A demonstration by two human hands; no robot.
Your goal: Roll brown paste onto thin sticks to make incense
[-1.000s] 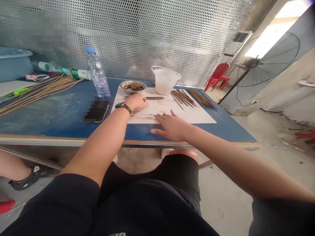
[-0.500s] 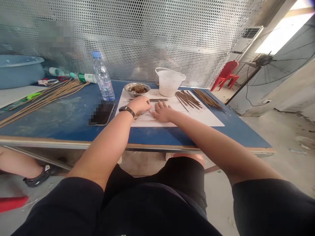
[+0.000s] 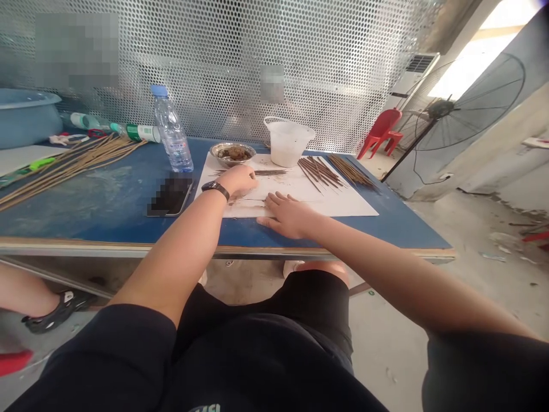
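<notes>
My left hand (image 3: 241,181), with a dark wristband, is over the left part of a white board (image 3: 355,206). Its fingers are curled together; whatever they hold, if anything, is hidden. Flat on the board's front edge lies my right hand (image 3: 290,216), fingers stretched out and thumb over the blue table. A thin dark stick (image 3: 253,199) runs crosswise at its fingertips. Just beyond the left hand lies a row of dark thin sticks (image 3: 272,172). A metal bowl (image 3: 233,154) holding a brown lump stands behind them.
A white bucket (image 3: 288,143) stands at the board's back. Brown sticks (image 3: 321,171) and another bundle (image 3: 351,170) lie right. Leftward are a water bottle (image 3: 172,134), a phone (image 3: 170,197), long pale sticks (image 3: 81,169) and a blue basin (image 3: 28,120). Perforated metal (image 3: 206,68) rises behind.
My right hand has slid back toward me, from the board's middle to its front edge, leaving a thin stick showing. My left hand stays nearly in place, its fingers closed. The view has shifted slightly.
</notes>
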